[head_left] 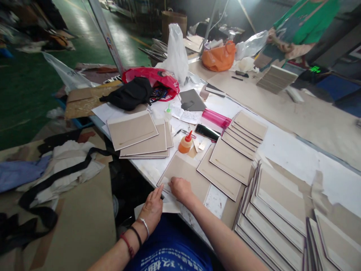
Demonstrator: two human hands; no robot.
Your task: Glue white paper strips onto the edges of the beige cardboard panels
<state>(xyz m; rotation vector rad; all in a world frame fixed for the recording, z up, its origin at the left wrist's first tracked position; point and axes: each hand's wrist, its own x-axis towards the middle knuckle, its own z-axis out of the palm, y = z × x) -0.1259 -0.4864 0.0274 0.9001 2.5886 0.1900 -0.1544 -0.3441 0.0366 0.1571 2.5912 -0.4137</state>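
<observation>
A flat beige panel [191,173] with a dark edge lies at the table's near edge, in front of me. My right hand [179,188] is closed over its near left corner, fingers curled; what they grip is hidden. Beside those fingers shows a small whitish piece [166,185]. My left hand [152,207] has its fingers stretched out, their tips at the panel's near left edge. Below both hands, a pale sheet [169,207] sticks out at the table edge. Just beyond the panel stands a glue bottle [185,145] with orange contents and a red nozzle.
Beige panels are stacked at left [132,131], fanned out at right [231,162] and piled at near right [270,214]. A phone [208,132], a pink roll [216,118] and a black bag [131,94] lie farther back. A person in green [307,26] stands across the table.
</observation>
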